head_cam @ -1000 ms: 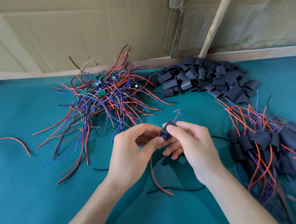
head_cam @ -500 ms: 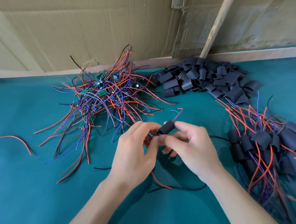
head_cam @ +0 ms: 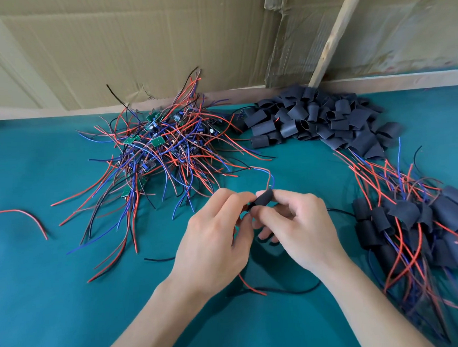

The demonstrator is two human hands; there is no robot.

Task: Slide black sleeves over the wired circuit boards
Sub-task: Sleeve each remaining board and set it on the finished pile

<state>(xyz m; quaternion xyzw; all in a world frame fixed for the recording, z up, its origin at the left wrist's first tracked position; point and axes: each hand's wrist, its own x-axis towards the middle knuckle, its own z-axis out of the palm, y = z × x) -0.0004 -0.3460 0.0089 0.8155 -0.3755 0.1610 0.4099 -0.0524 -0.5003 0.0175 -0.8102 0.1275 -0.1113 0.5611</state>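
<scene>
Our right hand [head_cam: 296, 223] pinched the black sleeve [head_cam: 262, 199]; our left hand [head_cam: 215, 235] gripped its near end; we judged steady, straight feeding best.

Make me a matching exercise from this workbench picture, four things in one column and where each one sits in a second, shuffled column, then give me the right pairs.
Things:
1. tangled heap of bare green circuit boards with red, blue and black wires
2. pile of empty black tube sleeves
3. heap of boards already covered by black sleeves
4. single loose red wire

Places:
A. far left on the teal cloth, alone
B. right edge, beside the right forearm
C. back centre-right, against the wooden ledge
D. back centre-left, beyond the left hand

Pairs: 1-D, 2-C, 3-B, 4-A
</scene>
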